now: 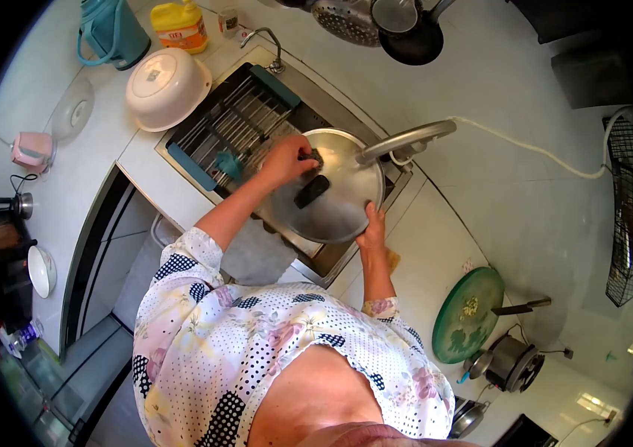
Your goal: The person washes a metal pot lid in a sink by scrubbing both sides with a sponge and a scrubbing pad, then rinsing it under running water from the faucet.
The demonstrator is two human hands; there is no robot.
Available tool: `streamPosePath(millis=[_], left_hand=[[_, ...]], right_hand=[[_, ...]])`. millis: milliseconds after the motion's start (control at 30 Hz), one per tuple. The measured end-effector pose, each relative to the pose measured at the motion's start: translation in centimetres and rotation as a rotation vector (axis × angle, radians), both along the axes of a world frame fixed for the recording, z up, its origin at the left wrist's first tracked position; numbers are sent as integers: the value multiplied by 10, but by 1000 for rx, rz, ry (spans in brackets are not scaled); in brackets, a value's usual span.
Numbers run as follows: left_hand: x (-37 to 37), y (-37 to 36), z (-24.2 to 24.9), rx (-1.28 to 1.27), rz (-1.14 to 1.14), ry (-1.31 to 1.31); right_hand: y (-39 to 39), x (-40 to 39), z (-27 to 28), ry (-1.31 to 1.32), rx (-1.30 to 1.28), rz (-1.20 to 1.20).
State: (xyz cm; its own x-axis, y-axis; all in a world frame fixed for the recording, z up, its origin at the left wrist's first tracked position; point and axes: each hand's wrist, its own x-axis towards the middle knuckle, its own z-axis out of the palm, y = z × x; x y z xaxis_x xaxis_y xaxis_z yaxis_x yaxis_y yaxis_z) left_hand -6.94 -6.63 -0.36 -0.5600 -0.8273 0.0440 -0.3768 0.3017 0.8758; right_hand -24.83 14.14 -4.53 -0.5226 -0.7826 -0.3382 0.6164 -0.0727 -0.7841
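Two hands of yours work over the sink [309,119] in the head view, both on a large metal pot lid [335,190] that lies tilted across the basin. Your left hand [286,160] has its fingers curled tight around a dark scouring pad [315,158], pressed against the upper part of the lid's shiny face. Your right hand [372,227] grips the lid's near rim, thumb on the face and fingers wrapped under the edge, where you cannot see them. A black handle [312,191] sits at the middle of the lid, between your two hands and touching neither. A curved metal tap [406,140] reaches over the lid's far right edge. Just left of the lid, a dish rack [227,123] with blue ends spans the other part of the sink, and a teal cloth [228,162] lies on it beside your left wrist. On the counter [435,238] beyond the rack a white basin [167,88] stands upside down, with a yellow bottle [180,26] and a teal jug [114,31] behind it. To your right, well apart from the sink, a round green cutting board [469,313] carries a cleaver [521,305], and a small pot [510,361] stands near it.
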Motion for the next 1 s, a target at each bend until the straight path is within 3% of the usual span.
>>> streamPosePath(millis=[200, 300, 400, 433, 667, 800, 933, 967, 1000], left_hand=[[1, -3, 5, 50, 39, -64], [-2, 13, 23, -220, -79, -2], [-1, -3, -7, -48, 60, 38], [6, -12, -8, -56, 70, -90], [-5, 9, -10, -39, -11, 186], [17, -23, -36, 129, 178, 39], [1, -5, -20, -45, 86, 145], [-2, 3, -9, -223, 34, 137], [-2, 0, -9, -150, 43, 128]], right_hand=[[-5, 4, 10, 7, 48, -9], [-6, 4, 4, -25, 17, -31], [-2, 2, -3, 2, 14, 16], [-6, -1, -4, 27, 5, 46], [-13, 4, 7, 25, 37, -13], [-17, 0, 12, 43, -22, 10], [-21, -4, 9, 52, 27, 16], [-23, -5, 9, 64, 13, 27], [-25, -3, 12, 75, -2, 37]])
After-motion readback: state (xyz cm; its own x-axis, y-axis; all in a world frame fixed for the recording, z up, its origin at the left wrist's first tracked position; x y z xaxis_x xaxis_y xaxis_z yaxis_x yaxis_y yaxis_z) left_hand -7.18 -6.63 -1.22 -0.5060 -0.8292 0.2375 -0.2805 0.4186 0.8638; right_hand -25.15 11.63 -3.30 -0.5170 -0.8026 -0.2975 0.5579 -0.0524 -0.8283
